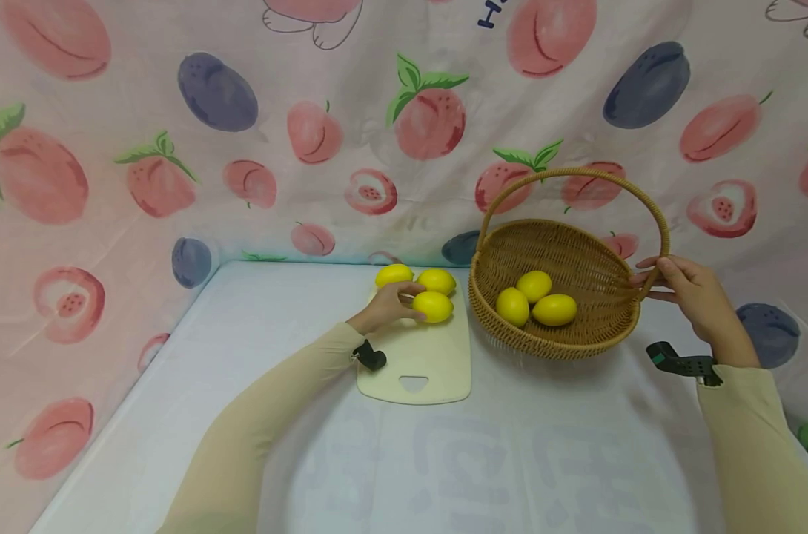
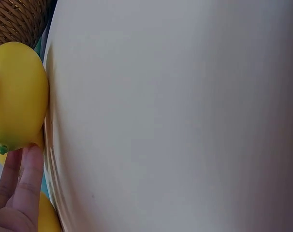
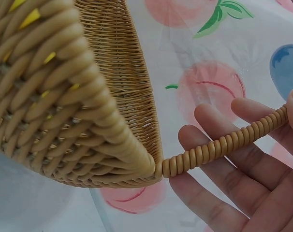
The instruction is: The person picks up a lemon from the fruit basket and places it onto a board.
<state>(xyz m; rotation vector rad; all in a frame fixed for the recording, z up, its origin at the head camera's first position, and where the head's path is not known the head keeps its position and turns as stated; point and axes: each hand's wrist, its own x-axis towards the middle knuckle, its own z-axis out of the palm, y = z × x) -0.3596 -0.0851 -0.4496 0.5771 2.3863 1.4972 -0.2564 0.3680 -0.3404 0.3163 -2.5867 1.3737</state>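
Over white tabletop [image 1: 310, 460] | hands: left [image 1: 389, 302] curled round lemon [image 1: 434, 307], right [image 1: 703, 302] pinching basket handle [image 1: 577, 171], fingers [image 3: 209, 205] spread | backdrop [image 1: 350, 81]: "H" [image 1: 489, 13]

basket [image 1: 537, 245]: rough woven wicker | lemons [image 1: 554, 310]: smooth, slightly glossy | cutting board [image 1: 414, 352]: smooth, matt, perhaps plastic

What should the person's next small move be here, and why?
Probably carry the nearest lemon over to the basket: the left hand holds that lemon at the cutting board, three other lemons lie in the basket, and the right hand holds its handle.
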